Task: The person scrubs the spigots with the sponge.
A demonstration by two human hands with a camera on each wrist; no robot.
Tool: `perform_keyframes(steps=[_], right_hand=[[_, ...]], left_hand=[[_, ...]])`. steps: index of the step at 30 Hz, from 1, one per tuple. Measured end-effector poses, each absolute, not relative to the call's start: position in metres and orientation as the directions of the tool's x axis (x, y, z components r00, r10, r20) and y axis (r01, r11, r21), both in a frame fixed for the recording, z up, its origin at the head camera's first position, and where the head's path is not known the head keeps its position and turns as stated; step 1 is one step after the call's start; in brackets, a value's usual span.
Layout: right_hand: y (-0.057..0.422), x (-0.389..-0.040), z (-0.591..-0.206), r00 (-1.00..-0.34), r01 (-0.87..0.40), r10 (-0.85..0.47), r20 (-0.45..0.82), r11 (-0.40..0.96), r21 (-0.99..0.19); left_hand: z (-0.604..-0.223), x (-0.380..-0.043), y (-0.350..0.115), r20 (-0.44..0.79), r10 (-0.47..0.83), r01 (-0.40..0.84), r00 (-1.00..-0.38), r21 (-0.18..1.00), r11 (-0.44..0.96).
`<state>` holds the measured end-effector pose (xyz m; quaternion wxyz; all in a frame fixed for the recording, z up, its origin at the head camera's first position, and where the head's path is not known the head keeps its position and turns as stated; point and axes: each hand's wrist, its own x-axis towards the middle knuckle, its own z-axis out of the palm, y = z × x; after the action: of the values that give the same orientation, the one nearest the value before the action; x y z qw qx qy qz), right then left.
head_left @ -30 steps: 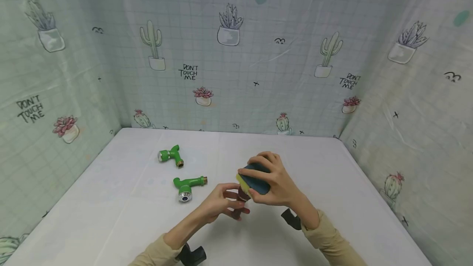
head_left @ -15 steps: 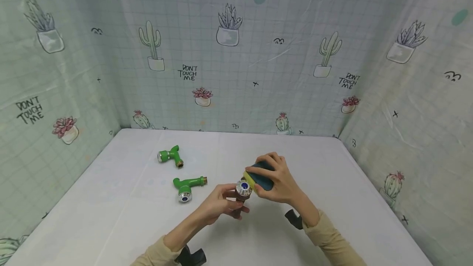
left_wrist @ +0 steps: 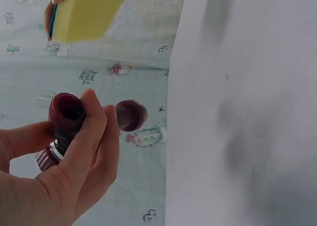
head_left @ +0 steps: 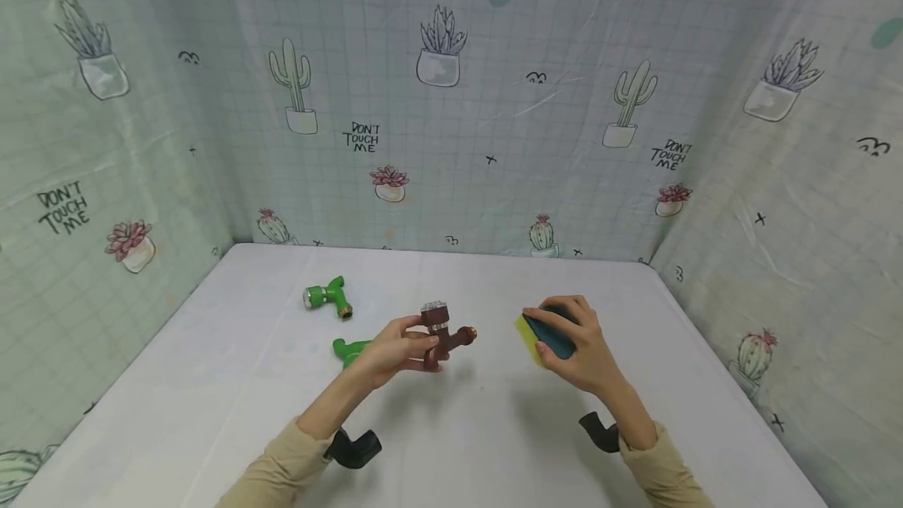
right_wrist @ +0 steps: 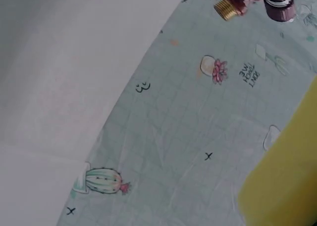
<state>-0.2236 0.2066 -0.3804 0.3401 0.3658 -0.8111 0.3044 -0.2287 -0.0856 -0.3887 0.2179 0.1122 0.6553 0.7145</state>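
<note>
My left hand grips a brown tap above the table, its knob end up and its threaded brass inlet pointing right. In the left wrist view, fingers wrap the tap's body beside the open spout. Over to the right, my right hand holds a sponge, yellow on one face and dark blue-green on the other. The yellow face is turned toward the tap, with a gap between them. From the right wrist, the sponge fills the lower right corner and the tap's brass thread shows at the top.
A green tap lies partly hidden behind my left hand. Farther back on the white table is another green tap. Black bent pieces show beside both wrists. Cactus-print curtain surrounds the table's back and sides.
The sponge has come off the tap and moved right with my right hand. My left hand has moved left and up, turning the tap so its knob no longer faces me.
</note>
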Motion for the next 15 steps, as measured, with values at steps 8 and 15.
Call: perform_keyframes(steps=[8,15], right_hand=[[0.218,-0.219,-0.379,-0.549,-0.762,-0.336,0.766,0.579,-0.292],[0.217,-0.217,-0.379,-0.576,-0.744,-0.322,0.751,0.588,-0.317]], left_hand=[[-0.393,-0.267,-0.066,-0.355,0.373,-0.36,-0.857,0.931,0.058],[-0.396,-0.295,-0.047,-0.45,0.344,-0.536,-0.824,0.817,-0.214]])
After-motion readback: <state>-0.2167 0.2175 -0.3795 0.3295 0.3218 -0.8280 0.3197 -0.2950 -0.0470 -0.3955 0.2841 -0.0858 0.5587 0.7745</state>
